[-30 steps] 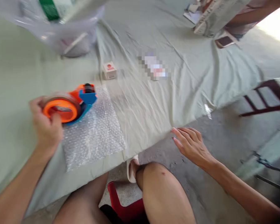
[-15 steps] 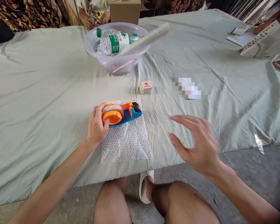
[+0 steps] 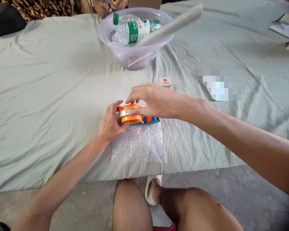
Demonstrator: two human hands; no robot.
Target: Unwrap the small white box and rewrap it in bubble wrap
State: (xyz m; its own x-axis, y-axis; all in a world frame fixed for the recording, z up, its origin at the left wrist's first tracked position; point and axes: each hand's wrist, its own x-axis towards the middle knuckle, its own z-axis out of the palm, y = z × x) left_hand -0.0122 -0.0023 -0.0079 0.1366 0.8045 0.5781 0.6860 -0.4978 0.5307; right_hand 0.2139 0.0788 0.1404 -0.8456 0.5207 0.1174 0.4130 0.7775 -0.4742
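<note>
A blue and orange tape dispenser (image 3: 145, 120) with a roll of tape (image 3: 125, 113) on its orange hub lies over the upper part of a bubble wrap sheet (image 3: 141, 144). My left hand (image 3: 112, 123) is closed around the dispenser's left end, thumb low in front. From the right, my right hand (image 3: 148, 99) reaches over the dispenser. Its bent fingers are at the top of the roll and its thumb rests against the front. The hand hides much of the dispenser's cutter end. Just behind my right wrist sits a small white box (image 3: 165, 81) with a red mark, partly covered.
A pale purple basin (image 3: 139, 56) holding plastic bottles (image 3: 135, 30) and a long white roll (image 3: 173, 27) stands at the back. Behind it are another person's hands (image 3: 108, 7) and a cardboard box (image 3: 144, 4). A blurred-out item (image 3: 216, 86) lies to the right.
My right hand has come in from the right, where it was open in the air, onto the tape roll. My left hand still holds the dispenser. The view has tilted down and shifted left.
</note>
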